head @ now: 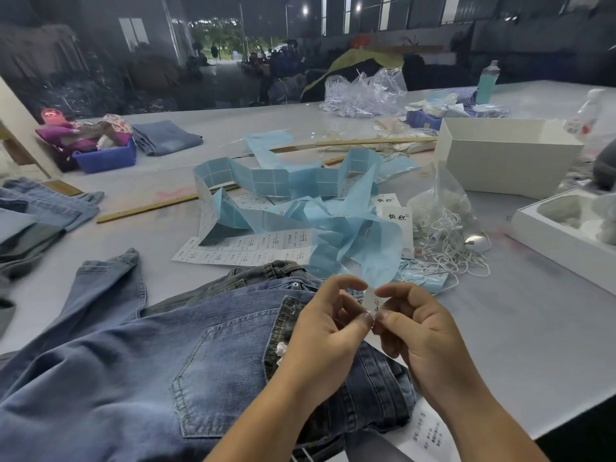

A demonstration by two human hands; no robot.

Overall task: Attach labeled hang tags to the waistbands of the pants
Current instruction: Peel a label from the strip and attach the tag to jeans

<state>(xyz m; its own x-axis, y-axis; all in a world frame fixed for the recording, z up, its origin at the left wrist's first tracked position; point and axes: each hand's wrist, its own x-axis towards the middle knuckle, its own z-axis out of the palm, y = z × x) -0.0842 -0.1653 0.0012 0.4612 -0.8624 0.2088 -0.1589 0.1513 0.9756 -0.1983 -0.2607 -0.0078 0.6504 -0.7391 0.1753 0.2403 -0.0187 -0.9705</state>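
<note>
Two hands pinch a hang tag over jeans at the near edge of the bench.
Both forearms reach in from the near edge, fingers curled. The left hand (328, 323) and right hand (415, 323) meet fingertip to fingertip, together pinching a small white card tag (371, 301) above faded denim jeans (160, 355) with a stitched back pocket. Crumpled pale-blue label backing (310, 208) and tangled white strings (448, 235) lie mid-bench.

Both forearms reach forward side by side. The left hand (325, 331) and right hand (411, 331) meet fingertip to fingertip, thumbs and forefingers curled in a pinch, remaining fingers bent loosely.
</note>
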